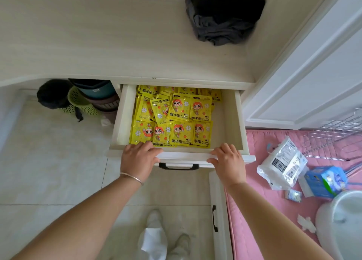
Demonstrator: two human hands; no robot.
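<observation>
Your fingertips are hidden: those of your left hand (140,156) dip inside the drawer (184,155), over the front row of packets (176,122), and those of your right hand (227,160) fold out of sight over the same front edge. The back of the drawer is tucked under the desk (98,44), so the rearmost packets are cut off. Your feet (156,230) at the bottom edge are blurred. The pile of dark clothes (223,19) at the desk's far right corner runs out of the top of the view.

The desk is pale wood grain. Under its left part, stacked baskets (78,101) stand on a light tiled floor (49,171). To your right lies a pink bed (264,181) with a white bag (282,162), a blue box (323,181) and a wire rack (333,138) on it. A white door (313,73) stands behind it.

The drawer is cream, pulled well out below the desk's front edge, with a dark handle (177,166) between your hands. Yellow cartoon-printed packets fill its left and middle; its right side is bare. Each grip is curled over the front edge, the left near the left corner, the right near the right corner.
</observation>
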